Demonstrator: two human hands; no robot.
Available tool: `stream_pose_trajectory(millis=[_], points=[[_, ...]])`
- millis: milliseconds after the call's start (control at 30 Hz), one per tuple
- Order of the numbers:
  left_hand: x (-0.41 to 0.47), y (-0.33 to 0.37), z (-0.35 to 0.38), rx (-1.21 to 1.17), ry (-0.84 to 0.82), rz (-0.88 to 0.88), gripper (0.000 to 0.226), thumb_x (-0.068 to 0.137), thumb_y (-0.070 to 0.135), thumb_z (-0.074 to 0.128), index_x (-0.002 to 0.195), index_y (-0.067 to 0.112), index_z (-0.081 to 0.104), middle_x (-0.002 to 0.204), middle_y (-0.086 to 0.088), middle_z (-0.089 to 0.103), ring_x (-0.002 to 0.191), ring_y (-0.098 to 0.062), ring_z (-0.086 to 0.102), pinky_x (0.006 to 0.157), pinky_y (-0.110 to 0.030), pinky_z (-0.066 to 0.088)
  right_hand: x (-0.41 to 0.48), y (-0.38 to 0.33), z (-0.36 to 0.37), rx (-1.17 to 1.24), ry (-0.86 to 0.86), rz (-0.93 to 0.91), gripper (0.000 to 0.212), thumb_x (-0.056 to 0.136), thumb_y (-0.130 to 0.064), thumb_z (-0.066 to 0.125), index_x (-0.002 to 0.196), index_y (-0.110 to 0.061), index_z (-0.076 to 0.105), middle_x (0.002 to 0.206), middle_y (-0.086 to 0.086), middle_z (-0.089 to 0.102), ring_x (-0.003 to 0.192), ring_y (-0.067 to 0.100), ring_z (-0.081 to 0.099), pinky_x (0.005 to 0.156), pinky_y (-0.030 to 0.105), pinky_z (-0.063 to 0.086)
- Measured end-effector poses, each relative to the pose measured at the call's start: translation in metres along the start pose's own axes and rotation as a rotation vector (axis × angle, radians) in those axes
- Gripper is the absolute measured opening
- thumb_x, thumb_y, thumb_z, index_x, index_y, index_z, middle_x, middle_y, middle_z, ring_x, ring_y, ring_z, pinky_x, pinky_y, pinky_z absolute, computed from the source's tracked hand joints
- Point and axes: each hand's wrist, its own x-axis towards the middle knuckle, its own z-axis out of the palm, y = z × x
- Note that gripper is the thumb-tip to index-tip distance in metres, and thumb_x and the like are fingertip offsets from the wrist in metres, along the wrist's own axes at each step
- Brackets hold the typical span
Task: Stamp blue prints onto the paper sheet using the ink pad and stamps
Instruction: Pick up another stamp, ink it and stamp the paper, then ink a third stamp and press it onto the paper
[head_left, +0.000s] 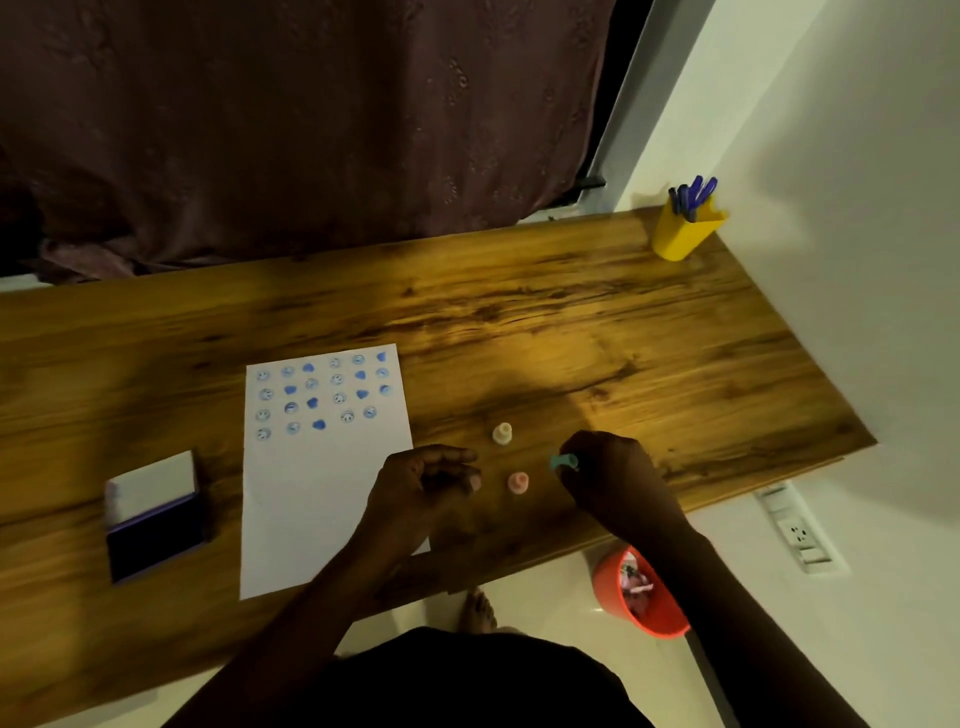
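Paper (322, 483): white sheet, flat on the wood desk (571, 322), left of the hands.
Prints (322, 395): blue smiley faces and hearts in rows, all on the top part of the sheet; bottom part blank.
Ink pad (156, 525): open, on the desk left of the paper, a bit apart from it; lid up and pale, pad dark blue.
Right hand (618, 483): closed around a teal stamp (563, 461), held low over the desk; only the stamp's end peeking out on the left.
Left hand (426, 486): loosely curled, fingers bent in, holding nothing that shows; partly over the paper's right edge.
Cream stamp (502, 434): standing up on the desk, just right of the paper, past the hands.
Pink stamp (518, 482): standing up on the desk, between the two hands, touching neither.
Yellow cup (683, 231): far right corner of the desk, by the wall, blue pens (693, 195) sticking out.
Red bin (641, 595): on the floor under the desk's near edge, scraps inside.
Curtain (291, 119): dark, hanging behind the desk.
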Motion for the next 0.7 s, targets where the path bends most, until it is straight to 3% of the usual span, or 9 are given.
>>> stream_pose_trajectory(millis=[167, 400, 567, 700], points=[[0.002, -0.005, -0.002, -0.024, 0.039, -0.010, 0.023, 0.074, 0.030, 0.084, 0.096, 0.036, 0.082, 0.104, 0.002, 0.083, 0.106, -0.022, 0.076, 0.098, -0.059, 0.058, -0.001, 0.008, 0.017, -0.092, -0.124, -0.002, 0.033, 0.090, -0.027, 0.069, 0.121, -0.021, 0.071, 0.112, 0.004, 0.068, 0.098, 0.021, 0.069, 0.081, 0.032, 0.056], [0.004, -0.012, -0.001, -0.035, 0.057, -0.015, 0.025, 0.074, 0.033, 0.083, 0.097, 0.039, 0.082, 0.104, 0.002, 0.083, 0.105, -0.022, 0.077, 0.096, -0.057, 0.060, 0.002, 0.011, 0.025, -0.095, -0.155, -0.032, 0.032, 0.091, -0.029, 0.068, 0.122, -0.022, 0.070, 0.112, 0.003, 0.068, 0.098, 0.018, 0.068, 0.081, 0.028, 0.053], [0.005, -0.015, 0.000, -0.060, 0.071, -0.043, 0.026, 0.072, 0.031, 0.087, 0.096, 0.039, 0.083, 0.104, 0.003, 0.083, 0.105, -0.021, 0.077, 0.098, -0.056, 0.059, 0.002, 0.014, 0.024, -0.093, -0.156, -0.060, 0.045, 0.089, -0.034, 0.069, 0.132, -0.021, 0.064, 0.112, 0.003, 0.069, 0.098, 0.020, 0.069, 0.082, 0.032, 0.056], [0.004, -0.019, -0.002, -0.074, 0.090, -0.046, 0.025, 0.079, 0.021, 0.087, 0.098, 0.037, 0.083, 0.103, 0.004, 0.083, 0.104, -0.019, 0.077, 0.097, -0.055, 0.060, 0.012, 0.009, 0.015, -0.065, -0.026, -0.107, 0.050, 0.087, -0.043, 0.071, 0.130, -0.018, 0.066, 0.103, 0.003, 0.072, 0.086, 0.018, 0.072, 0.073, 0.033, 0.059]])
